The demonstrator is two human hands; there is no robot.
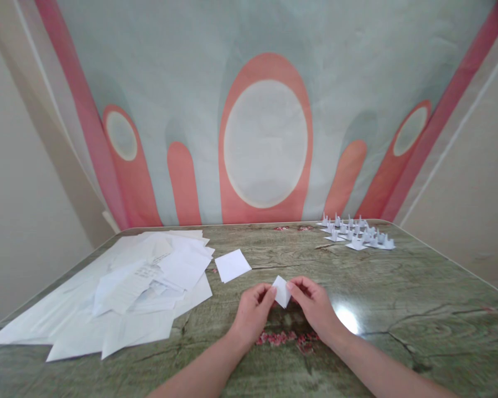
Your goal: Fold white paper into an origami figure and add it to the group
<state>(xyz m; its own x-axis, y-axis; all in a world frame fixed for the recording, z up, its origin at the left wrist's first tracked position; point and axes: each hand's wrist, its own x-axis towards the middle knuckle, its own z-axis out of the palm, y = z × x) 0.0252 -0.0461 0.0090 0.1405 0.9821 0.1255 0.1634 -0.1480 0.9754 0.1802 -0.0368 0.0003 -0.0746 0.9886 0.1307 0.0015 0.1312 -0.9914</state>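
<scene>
A small folded piece of white paper [281, 293], roughly diamond-shaped, is held between my two hands just above the tabletop. My left hand [254, 310] pinches its left corner between thumb and fingers. On the opposite side, my right hand [311, 304] grips the right edge, thumb on top. The fingers behind the paper are partly hidden. Beyond my left hand lies a square of white paper [233, 266], flat on the table.
A broad, untidy pile of white paper sheets [145, 282] covers the table's left side, some bearing writing. Several small folded paper cranes [357, 235] stand in rows at the back right. The wood-patterned table [423, 293] meets a patterned backdrop [265, 215] behind.
</scene>
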